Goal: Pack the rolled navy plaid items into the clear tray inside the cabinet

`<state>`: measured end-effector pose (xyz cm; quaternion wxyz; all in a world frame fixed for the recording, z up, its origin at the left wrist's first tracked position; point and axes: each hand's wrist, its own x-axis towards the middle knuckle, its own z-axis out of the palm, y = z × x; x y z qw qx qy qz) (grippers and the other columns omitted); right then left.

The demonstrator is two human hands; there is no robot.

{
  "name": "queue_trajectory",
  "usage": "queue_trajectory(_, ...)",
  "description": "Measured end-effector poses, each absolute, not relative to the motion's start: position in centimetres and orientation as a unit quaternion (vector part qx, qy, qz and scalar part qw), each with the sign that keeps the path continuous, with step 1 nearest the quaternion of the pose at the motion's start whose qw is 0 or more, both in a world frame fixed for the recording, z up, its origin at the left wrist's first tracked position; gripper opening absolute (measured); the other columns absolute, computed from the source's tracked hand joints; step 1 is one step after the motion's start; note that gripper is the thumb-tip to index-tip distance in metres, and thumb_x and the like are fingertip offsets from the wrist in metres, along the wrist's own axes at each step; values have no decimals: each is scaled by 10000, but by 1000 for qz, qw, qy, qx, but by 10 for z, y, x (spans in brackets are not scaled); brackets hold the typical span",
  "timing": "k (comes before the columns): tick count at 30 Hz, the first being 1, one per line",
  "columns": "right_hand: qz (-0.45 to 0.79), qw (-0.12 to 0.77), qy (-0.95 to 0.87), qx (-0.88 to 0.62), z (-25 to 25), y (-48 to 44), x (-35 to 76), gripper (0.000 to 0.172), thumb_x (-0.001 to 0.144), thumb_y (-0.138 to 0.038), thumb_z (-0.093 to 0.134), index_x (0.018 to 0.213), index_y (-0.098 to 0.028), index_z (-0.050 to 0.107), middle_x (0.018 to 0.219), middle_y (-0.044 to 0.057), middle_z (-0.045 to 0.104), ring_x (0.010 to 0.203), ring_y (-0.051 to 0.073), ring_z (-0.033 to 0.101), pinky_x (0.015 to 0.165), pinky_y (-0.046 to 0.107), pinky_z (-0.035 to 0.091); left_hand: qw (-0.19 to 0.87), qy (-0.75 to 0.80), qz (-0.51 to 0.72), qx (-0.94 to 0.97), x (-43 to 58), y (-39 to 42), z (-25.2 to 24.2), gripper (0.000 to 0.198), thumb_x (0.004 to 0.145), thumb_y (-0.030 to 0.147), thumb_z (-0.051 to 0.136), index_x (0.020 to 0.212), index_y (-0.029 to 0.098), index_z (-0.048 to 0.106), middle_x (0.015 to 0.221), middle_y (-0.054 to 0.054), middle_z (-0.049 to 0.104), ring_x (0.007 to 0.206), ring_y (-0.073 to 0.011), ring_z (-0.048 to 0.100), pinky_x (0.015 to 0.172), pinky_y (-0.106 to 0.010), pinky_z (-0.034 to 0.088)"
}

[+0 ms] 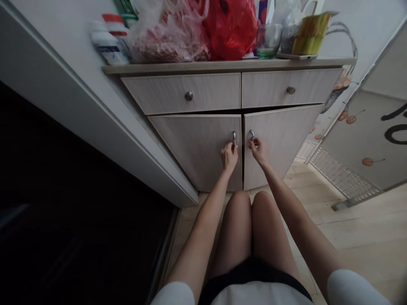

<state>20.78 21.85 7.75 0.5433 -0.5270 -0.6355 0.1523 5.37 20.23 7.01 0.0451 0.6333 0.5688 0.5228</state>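
Observation:
In front of me stands a pale wood-grain cabinet with two lower doors. My left hand is closed on the metal handle of the left door. On the right door, my right hand grips the matching handle, thumb and fingers around its lower part. A narrow dark gap runs between the doors, and the right door looks slightly ajar. The inside of the cabinet is hidden.
Above the doors are two drawers with round knobs. The cabinet top holds white bottles, a clear bag, a red bag, a glass and a yellow pack. A cherry-patterned panel stands right; a dark doorway lies left.

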Motion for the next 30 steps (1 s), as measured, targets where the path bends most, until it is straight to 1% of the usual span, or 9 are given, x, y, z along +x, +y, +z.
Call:
queue_trajectory(5, 72, 520, -643, -558, 78, 166, 234, 426, 971, -559, 441, 923, -208, 677, 913, 98, 731, 902, 253, 648, 855, 382, 426, -30, 543, 550, 634, 41, 153, 57, 221, 968, 334, 522, 952, 164, 663, 913, -134, 726, 881, -252, 691, 840, -377, 486)
queue_trajectory(8, 35, 512, -633, -579, 79, 138, 249, 416, 966, -537, 454, 915, -201, 694, 897, 105, 726, 901, 257, 624, 854, 388, 396, -71, 523, 569, 631, 29, 117, 52, 260, 982, 367, 503, 958, 165, 666, 908, -135, 727, 866, -243, 689, 821, -370, 494)
queue_trajectory(12, 8, 515, -624, -588, 77, 109, 267, 375, 943, -506, 492, 925, -199, 708, 873, 98, 718, 889, 252, 608, 844, 388, 383, -106, 515, 582, 621, 9, 74, 52, 240, 984, 359, 519, 961, 174, 670, 885, -120, 730, 832, -222, 692, 812, -352, 506)
queue_trajectory(15, -6, 523, -615, -591, 75, 90, 281, 344, 931, -479, 510, 934, -201, 713, 881, 93, 717, 883, 246, 599, 855, 392, 389, -114, 521, 582, 614, -4, 51, 53, 226, 977, 358, 534, 947, 181, 672, 874, -110, 735, 823, -215, 698, 810, -345, 517)
queue_trajectory(20, -36, 528, -596, -603, 75, 57, 308, 341, 924, -457, 500, 917, -202, 726, 848, 90, 708, 868, 239, 592, 861, 398, 413, -123, 550, 587, 581, -22, 24, 50, 235, 957, 391, 556, 937, 182, 662, 853, -115, 734, 813, -226, 703, 800, -359, 531)
queue_trajectory(23, -46, 531, -588, -609, 77, 39, 325, 351, 930, -463, 484, 923, -210, 727, 872, 94, 719, 853, 240, 607, 852, 405, 437, -146, 568, 598, 546, -37, 7, 44, 241, 935, 407, 577, 961, 182, 661, 861, -120, 733, 814, -235, 708, 789, -367, 544)
queue_trajectory(26, -64, 530, -581, -614, 76, 25, 342, 366, 938, -485, 475, 931, -218, 726, 857, 96, 721, 812, 242, 619, 823, 405, 458, -154, 609, 598, 498, -57, -12, 37, 271, 902, 453, 588, 944, 195, 661, 852, -113, 726, 813, -245, 711, 774, -374, 557)
queue_trajectory(30, -94, 528, -551, -639, 66, 12, 372, 386, 926, -540, 478, 818, -224, 670, 759, 88, 677, 750, 250, 612, 765, 400, 465, -160, 652, 603, 430, -90, -34, 27, 292, 850, 466, 599, 946, 196, 655, 888, -124, 717, 848, -264, 707, 794, -393, 565)
